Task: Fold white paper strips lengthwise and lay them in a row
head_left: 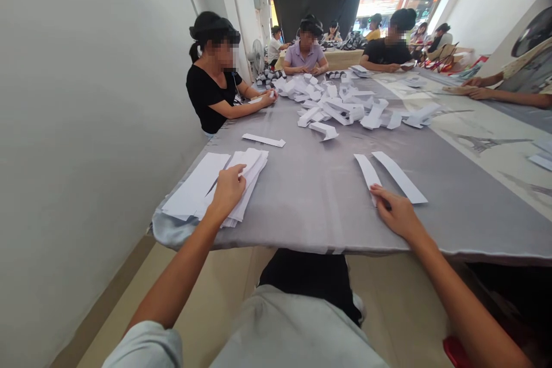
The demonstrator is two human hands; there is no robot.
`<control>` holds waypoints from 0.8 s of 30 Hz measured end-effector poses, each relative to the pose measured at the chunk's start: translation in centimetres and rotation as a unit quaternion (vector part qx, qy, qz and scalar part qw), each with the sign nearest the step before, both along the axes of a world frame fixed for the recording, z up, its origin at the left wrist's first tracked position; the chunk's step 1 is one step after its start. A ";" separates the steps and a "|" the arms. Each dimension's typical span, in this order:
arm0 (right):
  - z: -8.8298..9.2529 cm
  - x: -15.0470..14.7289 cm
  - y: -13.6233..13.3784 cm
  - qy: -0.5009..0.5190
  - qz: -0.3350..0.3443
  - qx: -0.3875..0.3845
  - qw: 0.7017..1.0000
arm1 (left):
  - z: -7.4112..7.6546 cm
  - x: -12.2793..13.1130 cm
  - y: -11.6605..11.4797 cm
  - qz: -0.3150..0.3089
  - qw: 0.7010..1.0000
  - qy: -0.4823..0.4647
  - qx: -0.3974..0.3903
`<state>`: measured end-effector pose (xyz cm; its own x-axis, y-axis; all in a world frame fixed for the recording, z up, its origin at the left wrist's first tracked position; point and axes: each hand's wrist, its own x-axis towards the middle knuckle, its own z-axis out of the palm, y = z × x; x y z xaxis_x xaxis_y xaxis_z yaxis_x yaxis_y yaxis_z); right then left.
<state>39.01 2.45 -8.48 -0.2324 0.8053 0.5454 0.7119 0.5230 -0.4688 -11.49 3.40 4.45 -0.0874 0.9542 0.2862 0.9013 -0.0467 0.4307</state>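
Note:
My left hand [227,188] rests on a stack of white paper sheets [190,190] at the table's near left corner, fingers curled on the top sheet as if pinching it. My right hand [395,210] lies on the near end of a white paper strip [366,169], fingers pressing it flat against the grey tablecloth [310,195]. A second white strip [399,176] lies just right of it, apart from my hand.
A heap of folded white paper pieces [340,103] fills the table's middle. One loose strip [264,140] lies beyond the stack. Several people sit along the left, far and right sides, hands on the table. A white wall runs close on the left.

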 end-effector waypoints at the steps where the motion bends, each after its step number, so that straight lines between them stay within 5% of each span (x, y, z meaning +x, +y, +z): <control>1: 0.1 0.0 -0.1 0.001 -0.005 0.007 1.000 | 0.0 0.0 0.0 0.001 1.000 -0.004 0.005; 9: 1.0 -0.6 -1.2 0.001 -0.061 0.087 0.994 | 1.2 0.2 -1.0 0.008 0.987 -0.123 0.099; 18: 2.2 -0.2 -1.8 0.026 -0.165 0.181 0.969 | 2.0 3.1 -3.5 -0.050 0.904 -0.370 0.207; 21: 3.8 -3.1 -3.6 0.031 -0.196 0.221 0.955 | 1.4 3.5 -3.4 -0.081 0.870 -0.461 0.155; 24: 5.7 -9.7 -5.5 0.193 -0.229 0.158 0.941 | 0.1 4.6 -3.7 -0.118 0.823 -0.553 0.054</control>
<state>29.34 -3.06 -2.81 0.3639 0.5564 0.7470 0.7052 0.3594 -0.6112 -6.89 -0.28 4.56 -0.1671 0.9561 0.2407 -0.0786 -0.2563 0.9634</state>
